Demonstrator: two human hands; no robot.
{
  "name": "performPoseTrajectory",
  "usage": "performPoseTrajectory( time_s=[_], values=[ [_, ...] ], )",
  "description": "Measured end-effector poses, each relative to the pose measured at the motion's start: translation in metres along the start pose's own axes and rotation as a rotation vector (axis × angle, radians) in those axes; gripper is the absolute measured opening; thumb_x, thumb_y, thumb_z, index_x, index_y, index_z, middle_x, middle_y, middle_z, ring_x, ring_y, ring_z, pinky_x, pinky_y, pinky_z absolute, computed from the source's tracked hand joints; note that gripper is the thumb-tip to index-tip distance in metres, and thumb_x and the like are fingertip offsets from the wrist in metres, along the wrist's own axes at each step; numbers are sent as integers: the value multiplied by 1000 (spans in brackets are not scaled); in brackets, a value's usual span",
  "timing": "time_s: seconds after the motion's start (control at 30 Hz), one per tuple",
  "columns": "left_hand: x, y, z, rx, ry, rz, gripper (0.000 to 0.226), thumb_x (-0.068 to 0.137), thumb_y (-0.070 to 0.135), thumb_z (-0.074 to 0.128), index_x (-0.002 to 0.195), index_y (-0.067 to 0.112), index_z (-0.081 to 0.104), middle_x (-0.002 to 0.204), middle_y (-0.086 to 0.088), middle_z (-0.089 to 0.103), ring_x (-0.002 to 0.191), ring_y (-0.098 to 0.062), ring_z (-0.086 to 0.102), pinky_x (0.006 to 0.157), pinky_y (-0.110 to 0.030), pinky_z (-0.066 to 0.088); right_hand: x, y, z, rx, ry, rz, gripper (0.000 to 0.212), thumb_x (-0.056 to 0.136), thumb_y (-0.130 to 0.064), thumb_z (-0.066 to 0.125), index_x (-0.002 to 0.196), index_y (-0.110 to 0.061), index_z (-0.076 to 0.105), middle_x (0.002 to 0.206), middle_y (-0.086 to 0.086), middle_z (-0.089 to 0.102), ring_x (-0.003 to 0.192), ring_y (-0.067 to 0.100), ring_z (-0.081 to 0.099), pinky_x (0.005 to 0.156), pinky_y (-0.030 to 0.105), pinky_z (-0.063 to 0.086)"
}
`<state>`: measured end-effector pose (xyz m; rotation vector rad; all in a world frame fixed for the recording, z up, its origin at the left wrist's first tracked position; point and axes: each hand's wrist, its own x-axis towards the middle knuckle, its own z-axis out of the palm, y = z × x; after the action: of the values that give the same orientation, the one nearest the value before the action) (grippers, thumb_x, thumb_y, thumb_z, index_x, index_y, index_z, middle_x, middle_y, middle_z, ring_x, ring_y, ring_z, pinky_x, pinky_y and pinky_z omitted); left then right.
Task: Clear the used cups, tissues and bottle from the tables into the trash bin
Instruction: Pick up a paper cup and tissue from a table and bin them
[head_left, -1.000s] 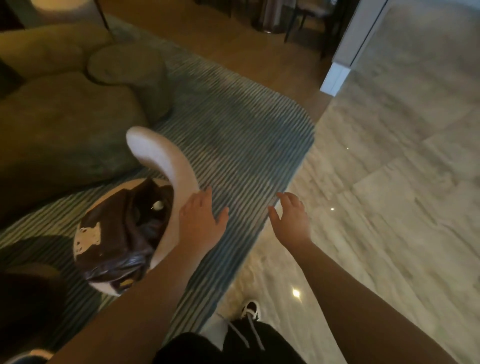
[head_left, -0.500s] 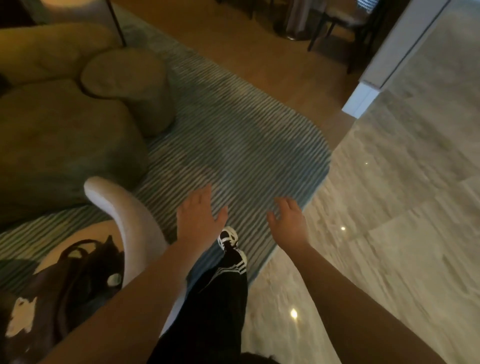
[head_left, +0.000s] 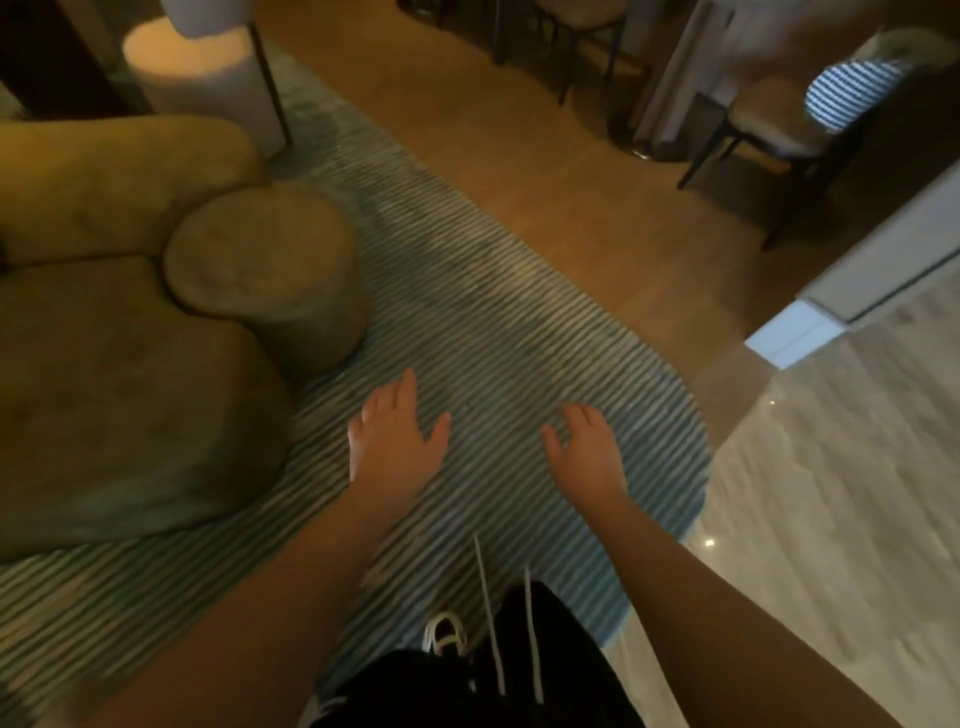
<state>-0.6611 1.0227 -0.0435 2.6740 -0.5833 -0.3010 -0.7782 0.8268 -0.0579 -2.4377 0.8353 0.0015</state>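
My left hand (head_left: 392, 441) hangs palm down over the striped rug (head_left: 493, 338), fingers apart and holding nothing. My right hand (head_left: 584, 449) floats beside it at about the same height, also spread and holding nothing. No cup, tissue, bottle or trash bin shows in this view.
An olive sofa (head_left: 104, 374) with a round armrest (head_left: 265, 265) fills the left. A white cylindrical side table (head_left: 208, 73) stands at the back left. Dark-legged chairs (head_left: 769, 124) sit at the back right on wood floor. Marble floor (head_left: 831, 519) and a white wall corner (head_left: 795, 332) lie right.
The view has moved forward and up: the white chair with the brown bag has slipped out of frame at lower left. Both hands stay spread and hold nothing.
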Motion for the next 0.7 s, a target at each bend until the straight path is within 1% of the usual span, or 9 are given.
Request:
performPoseTrajectory(
  time_s=[0.17,0.37,0.53,0.7],
  values=[
    [136,17,-6,-29,3,-54,73,93,55,36,151,15,14,155,-7,23,142,-24,18,112,-48,22,150,-17,-7,12,-1,-43,45,97,-33,49,135,-9,48,137,10,47,125,25,46,105,37,38],
    [343,38,-9,-12,40,-131,73,94,56,33,151,17,10,156,-5,21,142,-23,16,112,-45,21,380,-45,-28,11,-43,-150,45,97,-33,49,135,-10,48,137,10,48,118,27,51,100,40,43],
    [511,57,-29,-17,72,-242,72,94,56,32,151,18,9,156,-5,19,143,-22,15,113,-44,20,565,-87,-57,-23,-140,-254,43,97,-30,50,135,-10,48,136,12,48,123,30,47,101,45,41],
    [638,62,-50,-44,69,-303,72,94,57,32,151,20,9,156,-4,20,143,-23,15,112,-44,22,699,-137,-72,-13,-168,-300,42,96,-28,51,134,-9,50,134,12,50,123,30,47,101,42,41]
  ],
)
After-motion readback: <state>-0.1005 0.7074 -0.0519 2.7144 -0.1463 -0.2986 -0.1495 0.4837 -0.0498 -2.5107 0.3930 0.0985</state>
